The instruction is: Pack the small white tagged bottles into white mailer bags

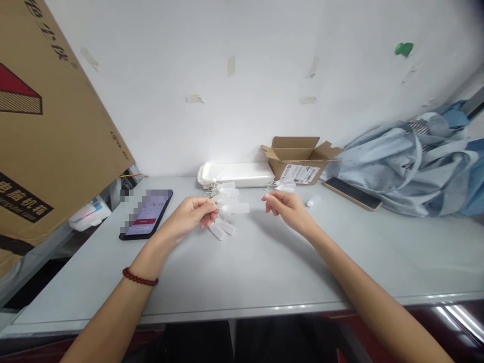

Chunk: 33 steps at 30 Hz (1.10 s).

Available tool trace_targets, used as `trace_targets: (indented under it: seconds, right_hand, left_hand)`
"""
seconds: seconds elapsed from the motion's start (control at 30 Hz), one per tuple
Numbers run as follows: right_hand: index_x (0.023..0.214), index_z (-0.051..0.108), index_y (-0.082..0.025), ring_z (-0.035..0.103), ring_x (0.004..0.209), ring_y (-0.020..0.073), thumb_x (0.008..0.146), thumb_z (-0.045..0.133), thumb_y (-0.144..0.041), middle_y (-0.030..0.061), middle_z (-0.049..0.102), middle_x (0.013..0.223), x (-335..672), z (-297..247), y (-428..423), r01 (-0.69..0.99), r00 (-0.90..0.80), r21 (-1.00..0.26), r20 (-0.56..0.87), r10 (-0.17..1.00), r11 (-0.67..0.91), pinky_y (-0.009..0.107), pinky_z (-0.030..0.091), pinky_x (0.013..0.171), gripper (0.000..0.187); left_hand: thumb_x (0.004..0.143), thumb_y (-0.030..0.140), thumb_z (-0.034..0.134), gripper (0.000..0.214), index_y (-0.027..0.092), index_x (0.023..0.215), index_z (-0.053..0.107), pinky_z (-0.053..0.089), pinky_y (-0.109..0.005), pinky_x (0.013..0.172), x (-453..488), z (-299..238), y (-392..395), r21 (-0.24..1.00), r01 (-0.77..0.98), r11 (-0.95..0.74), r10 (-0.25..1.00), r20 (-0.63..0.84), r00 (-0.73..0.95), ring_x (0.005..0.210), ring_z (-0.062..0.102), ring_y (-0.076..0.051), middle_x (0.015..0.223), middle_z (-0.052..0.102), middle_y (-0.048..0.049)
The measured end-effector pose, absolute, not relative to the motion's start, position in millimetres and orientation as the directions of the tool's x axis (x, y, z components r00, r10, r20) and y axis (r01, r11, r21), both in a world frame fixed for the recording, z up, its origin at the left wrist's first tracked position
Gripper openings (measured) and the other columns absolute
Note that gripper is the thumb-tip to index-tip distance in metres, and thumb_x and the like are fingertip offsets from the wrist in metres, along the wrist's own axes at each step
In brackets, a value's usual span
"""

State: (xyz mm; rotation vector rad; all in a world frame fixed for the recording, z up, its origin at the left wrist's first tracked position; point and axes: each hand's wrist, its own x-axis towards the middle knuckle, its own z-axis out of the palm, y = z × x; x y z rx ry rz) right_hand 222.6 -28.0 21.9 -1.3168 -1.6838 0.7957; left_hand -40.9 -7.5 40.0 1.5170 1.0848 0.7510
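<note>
My left hand point(198, 212) is closed, thumb and forefinger pinching the looped end of a translucent plastic tag point(236, 207) that points to the right. Below those fingers several similar tags point(223, 228) hang or lie close together; I cannot tell whether they are held too. Another bunch of tags with white strings point(227, 189) lies just behind. My right hand point(285, 205) is raised to the right, its fingers bent in toward the thumb; anything between them is too small to make out. More tags point(285, 185) lie behind it, and a single tag point(313, 201) is at its right.
A white stack of flat sleeves point(238, 174) and an open cardboard box point(297, 164) stand against the wall. One phone point(146, 214) lies at left, another point(353, 193) at right beside a pale blue bag point(408, 161). A large carton point(56, 126) leans at far left.
</note>
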Motion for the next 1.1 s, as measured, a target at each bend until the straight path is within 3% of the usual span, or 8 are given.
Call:
trace_targets:
  seconds: [0.2,0.37,0.47,0.7,0.93,1.1]
  right_hand:
    - [0.078,0.062,-0.017,0.053,0.062,0.0150,0.087,0.047,-0.039,0.0034,0.064,0.069,248,7,-8,0.701,0.012,-0.663,0.381,0.925,0.264,0.028,0.040,0.061,0.028]
    - [0.090,0.064,-0.016,0.057,0.091,0.0245,0.087,0.045,-0.031,0.0109,0.065,0.092,266,-9,6,0.868,-0.058,-0.418,0.450,0.891,0.267,0.035,0.043,0.077,0.025]
    - [0.101,0.063,-0.014,0.052,0.106,0.0303,0.086,0.045,-0.028,0.0154,0.062,0.108,274,-16,12,0.938,-0.080,-0.268,0.449,0.890,0.220,0.042,0.040,0.087,0.027]
    - [0.120,0.057,-0.016,0.045,0.117,0.0346,0.087,0.043,-0.024,0.0171,0.054,0.127,277,-24,13,0.994,-0.080,-0.044,0.365,0.927,0.103,0.055,0.035,0.094,0.036]
    - [0.131,0.047,-0.016,0.035,0.128,0.0372,0.087,0.041,-0.024,0.0182,0.045,0.138,277,-31,14,0.997,-0.076,-0.004,0.296,0.952,0.081,0.065,0.033,0.094,0.045]
    - [0.133,0.046,-0.017,0.027,0.133,0.0418,0.088,0.041,-0.026,0.0172,0.044,0.141,280,-33,19,0.997,-0.054,-0.039,0.248,0.967,0.066,0.071,0.030,0.092,0.047]
  left_hand:
    - [0.076,0.030,0.058,0.022,0.016,0.059,0.057,0.038,-0.023,0.052,-66,47,0,0.930,0.365,0.037,0.928,-0.168,0.333,0.053,0.049,-0.010,0.062,0.057,-0.0006]
    - [0.076,0.032,0.058,0.023,0.015,0.061,0.060,0.039,-0.022,0.051,-76,42,6,0.886,0.463,0.025,0.915,-0.207,0.347,0.055,0.052,-0.011,0.064,0.060,-0.0021]
    - [0.076,0.035,0.058,0.024,0.015,0.065,0.063,0.039,-0.022,0.050,-75,38,7,0.871,0.491,0.008,0.904,-0.216,0.369,0.057,0.054,-0.012,0.069,0.063,-0.0043]
    - [0.074,0.040,0.059,0.027,0.014,0.067,0.065,0.037,-0.022,0.048,-67,36,6,0.835,0.550,-0.018,0.909,-0.215,0.356,0.057,0.054,-0.012,0.069,0.064,-0.0052]
    - [0.071,0.038,0.061,0.026,0.013,0.076,0.068,0.037,-0.022,0.047,-66,37,6,0.850,0.519,0.087,0.971,-0.189,0.145,0.059,0.054,-0.013,0.080,0.067,-0.0082]
    - [0.071,0.038,0.061,0.026,0.013,0.075,0.066,0.037,-0.022,0.047,-64,37,6,0.865,0.493,0.090,0.978,-0.170,0.118,0.060,0.054,-0.012,0.084,0.066,-0.0078]
